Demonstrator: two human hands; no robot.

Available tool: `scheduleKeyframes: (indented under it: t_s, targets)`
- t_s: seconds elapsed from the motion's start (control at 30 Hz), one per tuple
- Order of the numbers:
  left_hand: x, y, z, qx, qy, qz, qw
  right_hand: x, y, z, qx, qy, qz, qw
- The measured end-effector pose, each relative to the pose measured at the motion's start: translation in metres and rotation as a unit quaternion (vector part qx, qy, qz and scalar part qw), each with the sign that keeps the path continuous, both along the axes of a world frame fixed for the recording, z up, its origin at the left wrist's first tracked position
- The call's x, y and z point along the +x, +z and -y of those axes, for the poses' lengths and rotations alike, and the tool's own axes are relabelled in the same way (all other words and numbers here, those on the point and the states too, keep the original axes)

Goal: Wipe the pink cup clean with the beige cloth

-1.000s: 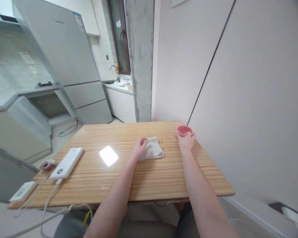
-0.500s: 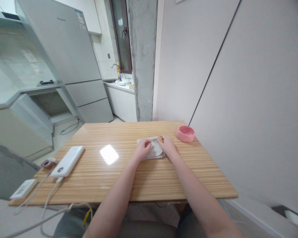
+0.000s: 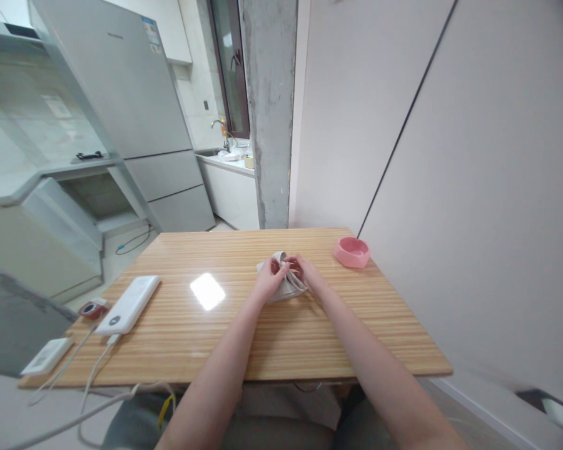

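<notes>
A folded beige cloth (image 3: 285,289) lies near the middle of the wooden table (image 3: 244,331). My left hand (image 3: 269,280) and my right hand (image 3: 304,272) meet over it, both pinching its top layer and lifting that edge off the table. A pink bowl (image 3: 351,251) stands at the table's far right corner, apart from both hands.
A white power bank (image 3: 128,304) with a cable, a small red object (image 3: 91,309) and a white flat device (image 3: 44,355) lie at the table's left edge. A wall runs close along the right side. A fridge (image 3: 122,94) and a concrete pillar (image 3: 268,112) stand beyond.
My right hand left the pink bowl and came left to the cloth. Both hands then gripped the cloth and raised its top edge.
</notes>
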State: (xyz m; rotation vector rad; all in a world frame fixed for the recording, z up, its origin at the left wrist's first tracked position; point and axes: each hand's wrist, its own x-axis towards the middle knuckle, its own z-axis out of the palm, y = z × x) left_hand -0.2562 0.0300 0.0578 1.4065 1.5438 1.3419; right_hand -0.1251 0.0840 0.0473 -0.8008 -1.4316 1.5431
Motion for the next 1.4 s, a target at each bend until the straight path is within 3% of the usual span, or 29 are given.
scheduleKeyframes:
  t_s: [0.07, 0.13, 0.33, 0.5, 0.63, 0.7, 0.77, 0.87, 0.93, 1.03, 1.1, 1.23, 1.3, 1.4]
  targets:
    - [-0.002, 0.001, -0.001, 0.015, 0.014, 0.009, 1.000, 0.001, 0.006, 0.004, -0.041, 0.042, -0.046, 0.997]
    - [-0.004, 0.001, -0.003, 0.020, 0.017, 0.031, 0.999, 0.002, 0.008, 0.004, -0.055, 0.038, -0.063, 0.996]
    - [-0.007, 0.000, -0.006, 0.013, 0.015, 0.164, 0.986, 0.003, -0.010, -0.007, -0.009, -0.153, 0.029, 0.988]
    - [-0.016, 0.017, -0.002, -0.018, 0.028, 0.230, 0.973, 0.012, -0.020, -0.015, 0.058, -0.148, 0.118, 0.980]
    - [-0.059, 0.036, -0.001, -0.043, 0.069, 0.131, 0.988, 0.029, -0.016, -0.026, 0.158, -0.216, 0.205, 0.941]
    - [-0.089, 0.039, 0.001, -0.073, 0.085, 0.026, 0.993, 0.036, -0.015, -0.031, 0.200, -0.236, 0.242, 0.920]
    - [-0.115, 0.035, 0.004, -0.128, 0.128, -0.108, 0.978, 0.039, -0.016, -0.034, 0.222, -0.233, 0.274, 0.906]
    - [-0.138, 0.019, 0.012, -0.156, 0.173, -0.180, 0.956, 0.038, -0.021, -0.035, 0.237, -0.218, 0.312, 0.894]
    - [-0.142, 0.009, 0.015, -0.143, 0.178, -0.221, 0.948, 0.036, -0.022, -0.033, 0.241, -0.213, 0.325, 0.889]
    - [-0.140, 0.000, 0.016, -0.129, 0.139, -0.305, 0.933, 0.036, -0.021, -0.031, 0.238, -0.215, 0.326, 0.889]
    - [-0.138, -0.001, 0.016, -0.132, 0.121, -0.345, 0.921, 0.037, -0.019, -0.030, 0.221, -0.230, 0.328, 0.889]
    - [-0.137, 0.002, 0.015, -0.169, 0.148, -0.385, 0.895, 0.039, -0.017, -0.027, 0.124, -0.257, 0.356, 0.890]
    - [-0.138, 0.002, 0.015, -0.190, 0.142, -0.406, 0.883, 0.039, -0.017, -0.026, 0.078, -0.240, 0.378, 0.891]
    - [-0.138, 0.002, 0.014, -0.180, 0.117, -0.424, 0.880, 0.037, -0.016, -0.025, 0.083, -0.192, 0.415, 0.886]
